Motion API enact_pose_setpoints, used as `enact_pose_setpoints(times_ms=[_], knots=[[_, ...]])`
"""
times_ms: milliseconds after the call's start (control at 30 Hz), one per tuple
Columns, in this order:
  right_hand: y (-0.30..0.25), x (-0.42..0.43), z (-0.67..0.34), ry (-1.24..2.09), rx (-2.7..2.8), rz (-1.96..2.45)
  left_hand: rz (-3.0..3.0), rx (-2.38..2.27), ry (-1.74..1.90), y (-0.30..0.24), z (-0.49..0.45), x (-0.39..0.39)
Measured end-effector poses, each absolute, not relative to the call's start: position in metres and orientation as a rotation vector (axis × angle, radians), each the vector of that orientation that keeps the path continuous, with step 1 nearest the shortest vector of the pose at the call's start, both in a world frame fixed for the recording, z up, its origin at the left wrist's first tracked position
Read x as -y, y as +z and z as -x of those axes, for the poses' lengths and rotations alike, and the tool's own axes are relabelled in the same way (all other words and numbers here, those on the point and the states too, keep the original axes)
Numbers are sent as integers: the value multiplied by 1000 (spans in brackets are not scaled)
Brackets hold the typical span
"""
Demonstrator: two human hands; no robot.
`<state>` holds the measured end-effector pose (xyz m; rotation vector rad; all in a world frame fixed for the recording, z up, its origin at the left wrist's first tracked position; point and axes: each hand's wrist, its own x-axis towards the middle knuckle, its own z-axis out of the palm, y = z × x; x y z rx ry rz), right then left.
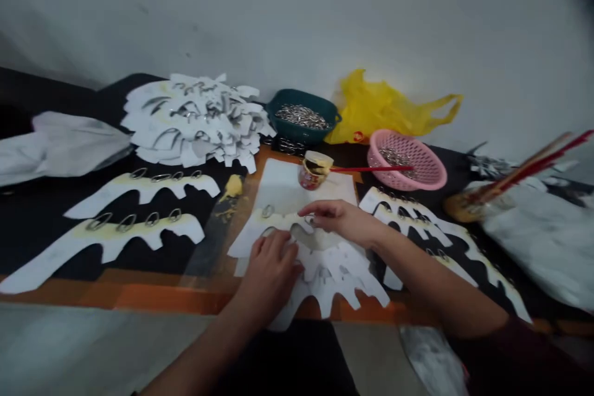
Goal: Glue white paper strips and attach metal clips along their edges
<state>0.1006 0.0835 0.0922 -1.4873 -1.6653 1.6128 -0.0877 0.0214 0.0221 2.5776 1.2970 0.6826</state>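
Observation:
In front of me lies a small pile of white scalloped cut-out pieces (325, 297), with the top piece (283, 221) smeared pale yellow along its upper edge. A metal ring (268, 211) stands on that edge at the left. My left hand (275, 266) rests on the top piece, its bent fingers close together and holding it down. At the same edge, my right hand (341, 219) pinches another metal ring between thumb and fingers; the fingertips partly hide it. Just beyond is a small tub of yellow paste (312, 174) with a red stick (371, 168) across it.
Ringed white pieces (153, 232) lie to the left, and more (417, 223) to the right. Behind are a heaped stack (195, 117), a green basket of rings (301, 130), a yellow bag (380, 105) and a pink basket (431, 173). A jar with sticks (457, 207) stands right.

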Motion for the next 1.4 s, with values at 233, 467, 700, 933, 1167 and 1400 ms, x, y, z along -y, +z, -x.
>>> enact_pose_setpoints(times_ms=[233, 467, 700, 933, 1167, 1400], knots=[[72, -108, -77, 1656, 1571, 1450, -2498, -1330, 550, 25, 89, -20], [61, -123, -63, 1177, 1988, 1561, -2504, -1346, 499, 22, 88, -23], [55, -133, -54, 969, 2235, 1680, -2541, -1356, 509, 18, 86, -26], [47, -138, -51, 895, 2286, 1687, -2556, -1362, 520, 18, 86, -27], [42, -140, -50, 854, 2314, 1678, -2555, -1352, 537, 19, 86, -26], [41, -139, -49, 832, 2326, 1667, -2521, -1363, 591, 29, 87, -24]])
